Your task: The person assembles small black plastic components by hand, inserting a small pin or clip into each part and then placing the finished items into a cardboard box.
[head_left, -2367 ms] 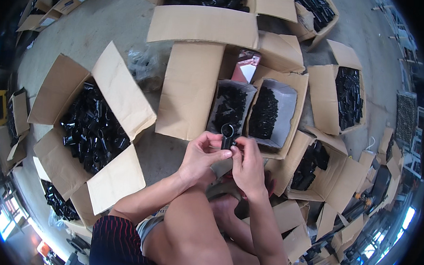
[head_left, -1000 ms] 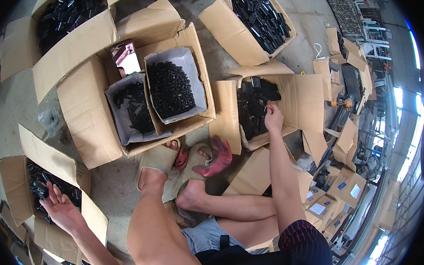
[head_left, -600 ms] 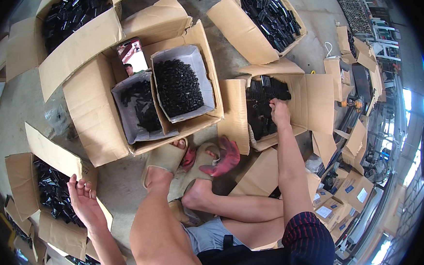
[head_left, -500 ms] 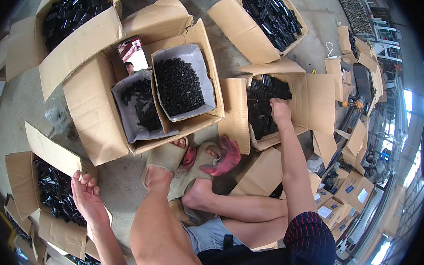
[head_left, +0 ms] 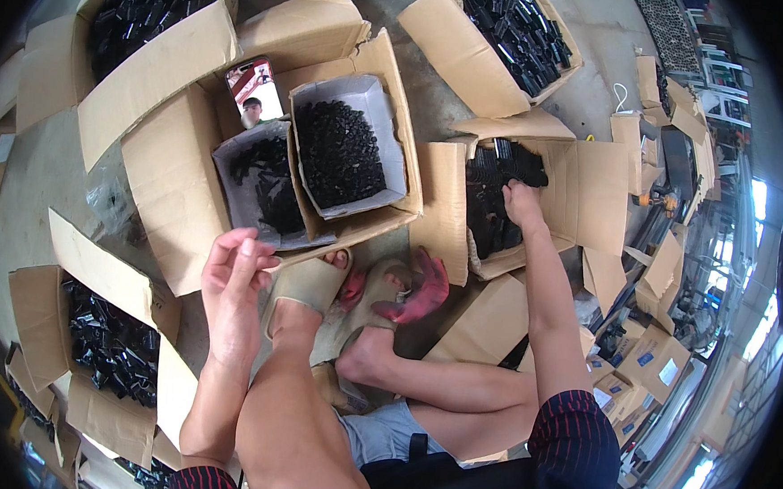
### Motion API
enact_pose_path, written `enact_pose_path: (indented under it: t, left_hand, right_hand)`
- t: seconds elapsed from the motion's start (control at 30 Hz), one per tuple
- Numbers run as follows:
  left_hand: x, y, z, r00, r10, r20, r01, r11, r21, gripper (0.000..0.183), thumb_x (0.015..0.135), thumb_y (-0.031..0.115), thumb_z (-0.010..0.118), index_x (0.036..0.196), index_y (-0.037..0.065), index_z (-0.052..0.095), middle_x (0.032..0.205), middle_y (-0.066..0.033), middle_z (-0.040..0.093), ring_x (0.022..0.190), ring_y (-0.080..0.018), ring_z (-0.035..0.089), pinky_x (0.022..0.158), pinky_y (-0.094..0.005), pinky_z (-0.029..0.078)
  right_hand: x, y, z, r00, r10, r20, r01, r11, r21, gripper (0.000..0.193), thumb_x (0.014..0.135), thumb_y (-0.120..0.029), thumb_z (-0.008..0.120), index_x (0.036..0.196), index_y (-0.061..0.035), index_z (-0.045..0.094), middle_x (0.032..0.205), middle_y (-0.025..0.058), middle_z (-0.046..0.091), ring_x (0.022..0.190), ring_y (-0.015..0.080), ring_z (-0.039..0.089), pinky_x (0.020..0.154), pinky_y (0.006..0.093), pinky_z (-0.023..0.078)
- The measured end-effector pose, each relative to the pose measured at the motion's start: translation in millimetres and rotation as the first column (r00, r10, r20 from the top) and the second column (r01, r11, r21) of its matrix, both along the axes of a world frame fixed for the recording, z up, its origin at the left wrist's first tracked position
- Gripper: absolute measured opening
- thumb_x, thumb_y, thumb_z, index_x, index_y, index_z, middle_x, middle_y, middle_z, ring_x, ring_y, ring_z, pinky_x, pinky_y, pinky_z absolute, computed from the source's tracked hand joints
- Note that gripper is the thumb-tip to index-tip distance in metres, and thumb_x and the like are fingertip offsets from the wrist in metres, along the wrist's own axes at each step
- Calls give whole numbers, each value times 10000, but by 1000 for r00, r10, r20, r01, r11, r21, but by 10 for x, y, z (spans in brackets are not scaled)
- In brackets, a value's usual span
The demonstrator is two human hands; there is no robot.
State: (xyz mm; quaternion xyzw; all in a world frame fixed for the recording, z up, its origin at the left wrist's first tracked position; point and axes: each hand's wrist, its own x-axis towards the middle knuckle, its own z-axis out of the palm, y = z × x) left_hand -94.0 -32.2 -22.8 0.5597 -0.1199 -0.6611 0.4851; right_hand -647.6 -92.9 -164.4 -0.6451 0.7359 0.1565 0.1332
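Note:
My right hand (head_left: 525, 206) reaches into a cardboard box (head_left: 588, 189) at the right, its fingers closed at a black plastic piece among dark parts (head_left: 492, 219) stacked in rows; its fingertips are partly hidden. My left hand (head_left: 235, 280) is raised over the near edge of the big central box (head_left: 163, 190), fingers half bent and apart, with nothing visible in them. Inside that box stand two grey-lined trays: the left tray (head_left: 232, 176) holds loose black pieces (head_left: 274, 184), the right tray (head_left: 397, 151) many small black pieces (head_left: 339, 152).
A phone (head_left: 255, 93) with a lit screen leans at the back of the central box. More open boxes of shiny black parts (head_left: 112, 344) stand left, far left and far right. Red-pink gloves (head_left: 420, 291) lie by my sandalled feet. Cartons (head_left: 649, 359) are piled at the right.
My left hand has moved up and right, from the lower-left box's flap to the central box. My right hand stays in the right box, shifted only slightly.

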Motion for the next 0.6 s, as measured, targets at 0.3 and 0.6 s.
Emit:
enact_pose_path:
  t: [0.3,0.6]
  left_hand:
    - [43,46,-31,986,-130,102,137,988,-65,232,998,195,671,1184,62,634,997,-27,702,896,-95,649,751,-230,456]
    - [-471,46,-282,711,-698,-79,676,711,-195,426,1047,180,585,1440,23,542,1369,-88,633,1154,-122,607,1019,-296,477]
  right_hand:
    - [234,330,393,900,-166,403,387,730,-563,290,1072,-242,469,1026,18,589,950,173,663,928,377,646,784,459,484]
    - [2682,790,1373,-321,-355,878,448,760,471,351,1113,-269,382,1207,11,572,1150,105,634,1075,178,602,994,363,462]
